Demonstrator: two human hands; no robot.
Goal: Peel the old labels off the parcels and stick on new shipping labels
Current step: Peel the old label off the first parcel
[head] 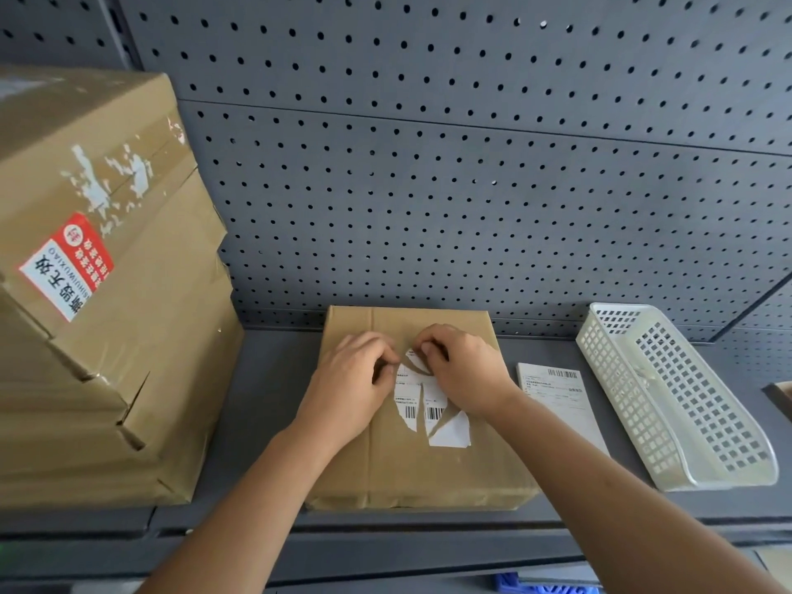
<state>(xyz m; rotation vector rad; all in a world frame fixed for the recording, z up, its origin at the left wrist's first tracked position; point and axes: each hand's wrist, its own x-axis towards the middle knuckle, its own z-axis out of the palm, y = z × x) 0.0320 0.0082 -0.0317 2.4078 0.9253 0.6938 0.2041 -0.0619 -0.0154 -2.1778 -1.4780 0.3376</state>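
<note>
A flat brown cardboard parcel [428, 465] lies on the grey shelf in front of me. On its top sits a torn white old label [433, 411] with barcodes, split into ragged strips. My left hand [351, 379] rests on the parcel at the label's left edge, fingertips curled against it. My right hand [463, 370] pinches a lifted strip at the label's upper end. A sheet of new shipping labels [561, 400] lies flat on the shelf just right of the parcel.
A tall stack of brown boxes [98, 293] stands at the left, the top one bearing a red-and-white sticker and label residue. A white plastic mesh basket [677, 400] sits at the right. Grey pegboard [471, 165] closes off the back.
</note>
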